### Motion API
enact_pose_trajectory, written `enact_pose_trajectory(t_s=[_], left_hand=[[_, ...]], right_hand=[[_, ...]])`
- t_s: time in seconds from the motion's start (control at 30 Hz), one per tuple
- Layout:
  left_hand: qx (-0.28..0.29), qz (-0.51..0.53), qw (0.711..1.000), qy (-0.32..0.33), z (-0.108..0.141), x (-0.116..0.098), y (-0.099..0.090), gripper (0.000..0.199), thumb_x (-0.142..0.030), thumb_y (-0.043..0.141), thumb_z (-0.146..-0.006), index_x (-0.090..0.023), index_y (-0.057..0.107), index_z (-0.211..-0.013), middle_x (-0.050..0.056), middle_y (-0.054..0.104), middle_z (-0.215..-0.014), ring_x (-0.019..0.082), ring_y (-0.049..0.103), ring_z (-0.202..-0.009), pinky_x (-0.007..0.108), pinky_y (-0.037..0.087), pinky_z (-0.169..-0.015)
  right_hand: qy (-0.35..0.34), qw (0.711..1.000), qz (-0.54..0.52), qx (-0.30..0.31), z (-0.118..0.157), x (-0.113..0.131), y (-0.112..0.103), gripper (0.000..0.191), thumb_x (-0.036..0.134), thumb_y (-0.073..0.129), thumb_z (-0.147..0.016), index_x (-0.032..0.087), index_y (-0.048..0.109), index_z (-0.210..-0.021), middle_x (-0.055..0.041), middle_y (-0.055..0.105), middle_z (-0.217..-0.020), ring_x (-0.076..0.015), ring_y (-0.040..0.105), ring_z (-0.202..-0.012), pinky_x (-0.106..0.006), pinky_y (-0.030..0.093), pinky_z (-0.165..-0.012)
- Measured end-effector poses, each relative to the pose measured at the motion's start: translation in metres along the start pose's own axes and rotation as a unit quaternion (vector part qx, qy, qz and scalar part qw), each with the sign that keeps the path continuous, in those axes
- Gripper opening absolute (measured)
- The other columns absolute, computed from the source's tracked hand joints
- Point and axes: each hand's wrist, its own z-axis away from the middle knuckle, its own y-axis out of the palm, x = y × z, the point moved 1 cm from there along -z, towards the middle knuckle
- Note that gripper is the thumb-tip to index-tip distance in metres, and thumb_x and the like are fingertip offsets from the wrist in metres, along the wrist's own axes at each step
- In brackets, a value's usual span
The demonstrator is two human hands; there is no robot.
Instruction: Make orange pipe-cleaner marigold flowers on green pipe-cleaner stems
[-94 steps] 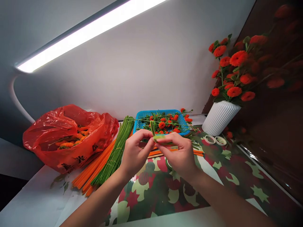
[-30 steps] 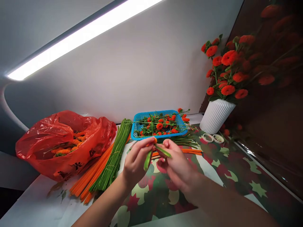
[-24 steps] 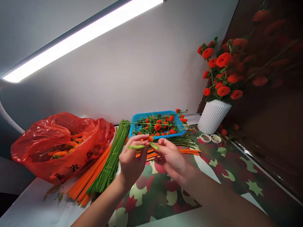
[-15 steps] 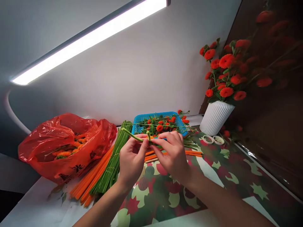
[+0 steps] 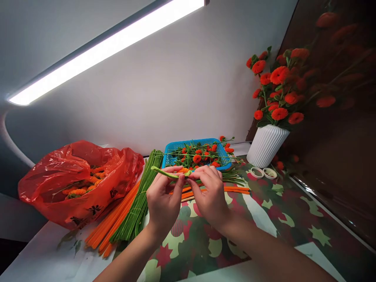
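On my feed, left hand [image 5: 163, 201] nearly closed, thumb and fingers pinching the small orange-and-green fuzzy piece [image 5: 184, 171], probably to steady it; right hand [image 5: 213, 194] also pinched in, fingertips on its green end, likely for fine control. Piece is up in front of the blue plastic mesh basket [image 5: 226, 167], bundled green fuzzy stems [image 5: 142, 196] beside my left hand, probably for easy reach
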Motion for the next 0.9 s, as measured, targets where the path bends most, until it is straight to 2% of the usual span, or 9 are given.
enact_pose_trajectory(t_s=[0.33, 0.47, 0.53, 0.6, 0.7, 0.77, 0.8, 0.83, 0.9], left_hand=[[0.007, -0.005, 1.0, 0.001, 0.002, 0.002, 0.001, 0.006, -0.018, 0.062, -0.086, -0.016, 0.066, -0.082, 0.006, 0.065, -0.101, 0.015, 0.069, -0.079, 0.023, 0.061, -0.062], [-0.005, -0.048, 0.997, 0.063, 0.0, 0.0, 0.001, 0.005, -0.013, 0.062, -0.086, -0.017, 0.065, -0.083, 0.006, 0.066, -0.098, 0.015, 0.068, -0.081, 0.021, 0.059, -0.058], [-0.02, -0.075, 0.989, 0.128, -0.002, -0.001, -0.001, 0.009, -0.008, 0.063, -0.084, -0.017, 0.064, -0.083, 0.006, 0.068, -0.097, 0.016, 0.069, -0.084, 0.022, 0.06, -0.061], [-0.035, -0.099, 0.972, 0.209, -0.002, 0.0, -0.004, 0.014, -0.004, 0.064, -0.081, -0.017, 0.064, -0.085, 0.005, 0.069, -0.097, 0.016, 0.07, -0.086, 0.026, 0.061, -0.07], [-0.025, -0.128, 0.943, 0.306, -0.001, 0.006, -0.009, 0.02, -0.004, 0.064, -0.081, -0.018, 0.066, -0.095, 0.005, 0.071, -0.101, 0.017, 0.071, -0.087, 0.03, 0.061, -0.081], [0.007, -0.123, 0.936, 0.33, 0.0, 0.01, -0.011, 0.022, -0.006, 0.064, -0.082, -0.019, 0.067, -0.099, 0.005, 0.072, -0.103, 0.017, 0.072, -0.088, 0.028, 0.06, -0.081], [0.015, -0.111, 0.94, 0.321, -0.001, 0.011, -0.012, 0.021, -0.006, 0.064, -0.082, -0.019, 0.068, -0.098, 0.005, 0.072, -0.102, 0.017, 0.071, -0.089, 0.028, 0.06, -0.08], [0.016, -0.091, 0.953, 0.29, -0.003, 0.011, -0.011, 0.018, -0.007, 0.064, -0.081, -0.019, 0.068, -0.094, 0.005, 0.072, -0.102, 0.017, 0.071, -0.089, 0.027, 0.06, -0.08], [0.029, -0.024, 0.986, 0.164, -0.009, 0.011, -0.009, 0.009, -0.011, 0.064, -0.083, -0.018, 0.069, -0.087, 0.006, 0.072, -0.099, 0.017, 0.071, -0.085, 0.027, 0.061, -0.074]], right_hand=[[0.033, 0.999, -0.033, 0.016, -0.001, -0.003, 0.001, 0.012, 0.015, 0.057, -0.088, 0.02, 0.059, -0.078, -0.0023, 0.062, -0.079, -0.0181, 0.053, -0.079, -0.033, 0.035, -0.073], [0.1, 0.989, -0.109, 0.022, -0.001, 0.001, 0.003, 0.015, 0.019, 0.056, -0.088, 0.02, 0.057, -0.073, -0.0017, 0.06, -0.079, -0.0179, 0.052, -0.08, -0.033, 0.036, -0.075], [0.182, 0.965, -0.188, 0.032, -0.002, 0.006, 0.004, 0.015, 0.024, 0.057, -0.087, 0.02, 0.058, -0.073, -0.0014, 0.059, -0.078, -0.0175, 0.051, -0.08, -0.032, 0.037, -0.075], [0.304, 0.898, -0.312, 0.066, -0.003, 0.011, 0.003, 0.015, 0.031, 0.06, -0.084, 0.02, 0.059, -0.073, -0.0006, 0.057, -0.076, -0.0159, 0.05, -0.076, -0.03, 0.038, -0.071], [0.477, 0.704, -0.499, 0.168, -0.004, 0.017, 0.001, 0.019, 0.035, 0.07, -0.071, 0.019, 0.06, -0.071, 0.0017, 0.051, -0.07, -0.0118, 0.043, -0.065, -0.024, 0.033, -0.057], [0.523, 0.611, -0.555, 0.213, -0.005, 0.016, -0.002, 0.022, 0.032, 0.075, -0.062, 0.019, 0.059, -0.07, 0.0031, 0.047, -0.067, -0.0101, 0.038, -0.062, -0.022, 0.028, -0.052], [0.527, 0.602, -0.558, 0.223, -0.006, 0.013, -0.003, 0.023, 0.033, 0.076, -0.061, 0.018, 0.06, -0.069, 0.0036, 0.045, -0.066, -0.0094, 0.037, -0.06, -0.021, 0.027, -0.05], [0.517, 0.62, -0.545, 0.226, -0.008, 0.009, -0.004, 0.024, 0.034, 0.076, -0.061, 0.018, 0.06, -0.068, 0.0038, 0.045, -0.064, -0.0091, 0.036, -0.059, -0.021, 0.026, -0.05], [0.466, 0.715, -0.476, 0.211, -0.013, -0.002, -0.007, 0.026, 0.04, 0.074, -0.065, 0.017, 0.062, -0.064, 0.0034, 0.046, -0.06, -0.0091, 0.035, -0.057, -0.022, 0.028, -0.051]])
